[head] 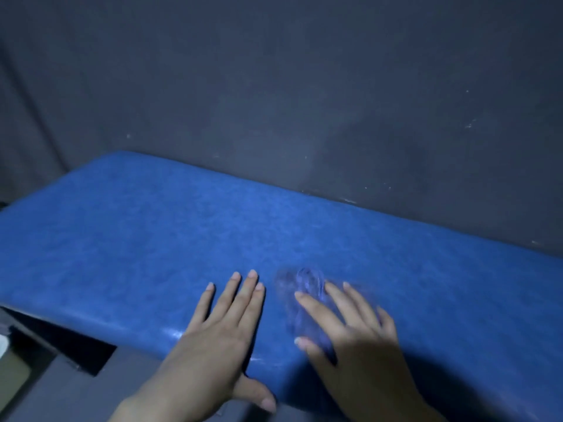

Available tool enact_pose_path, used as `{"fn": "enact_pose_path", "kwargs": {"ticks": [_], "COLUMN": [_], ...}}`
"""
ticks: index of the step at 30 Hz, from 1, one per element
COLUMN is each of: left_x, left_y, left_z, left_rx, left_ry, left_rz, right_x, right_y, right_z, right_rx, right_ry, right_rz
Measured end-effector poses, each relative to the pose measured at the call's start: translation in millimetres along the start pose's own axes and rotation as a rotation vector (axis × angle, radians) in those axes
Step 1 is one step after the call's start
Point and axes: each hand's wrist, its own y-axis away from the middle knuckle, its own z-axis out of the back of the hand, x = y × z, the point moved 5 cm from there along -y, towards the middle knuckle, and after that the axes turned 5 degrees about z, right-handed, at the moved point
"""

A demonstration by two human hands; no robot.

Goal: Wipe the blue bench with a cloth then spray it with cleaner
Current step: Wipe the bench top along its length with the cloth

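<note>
Two bare hands fill the bottom of the frame. On the lower centre, the left hand (219,336) lies flat on the blue bench (137,239), its fingers straight and close together, pointing up the frame, with the thumb hanging over the bench's rounded front edge. Just to its right, the right hand (359,339) is spread wide, fingers straight and fanned toward the upper left, pressing down on the cloth (304,287). The two hands are near each other but apart.

That cloth is a bluish-purple, bunched piece, smeared by motion blur, so its folds cannot be made out. It sits on the bench top near the front edge, partly under the right palm and fingers, showing between the thumb and forefinger. Its long axis runs roughly up and down the frame, across the bench's width.

The bench's long axis runs from the left edge to the lower right. A dark grey wall (274,86) with pale scuffs fills the upper half.
</note>
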Motion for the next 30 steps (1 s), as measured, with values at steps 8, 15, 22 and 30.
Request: {"fn": "enact_pose_path", "kwargs": {"ticks": [8, 15, 22, 30], "left_x": [25, 44, 39, 29], "left_y": [6, 4, 2, 18], "left_z": [-8, -18, -17, 1], "left_rx": [-0.086, -0.162, -0.209, -0.028], "left_ry": [0.015, 0.043, 0.015, 0.201], "left_rz": [0.025, 0.077, 0.106, 0.154], "right_x": [-27, -35, -10, 47], "right_y": [-104, -189, -219, -167], "right_z": [-25, -43, -47, -39], "right_rx": [0.158, 0.115, 0.084, 0.073], "right_ry": [-0.022, -0.063, -0.137, -0.243], "right_rz": [-0.162, -0.23, -0.07, 0.271]}}
